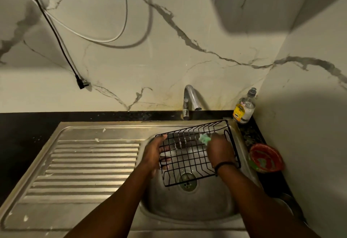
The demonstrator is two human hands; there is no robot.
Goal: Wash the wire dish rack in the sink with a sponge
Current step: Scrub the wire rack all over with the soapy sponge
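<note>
The ribbed drainboard (90, 162) on the left lies open. On the right, the red bowl (265, 157), the bottle (244, 106) and the tap (189, 100) crowd the sink (187, 205).

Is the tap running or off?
Off, apparently: no stream falls from the faucet spout above the wire dish rack.

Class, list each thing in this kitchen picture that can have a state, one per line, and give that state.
Wire dish rack: tilted over the sink basin, held up.
Left hand: grips the rack's left edge.
Right hand: holds the sponge against the rack.
Sponge: green, pressed on the wires.
Tap: no water seen running.
Soap bottle: upright, capped.
Red bowl: upright on the counter.
Drain: unplugged.
</note>
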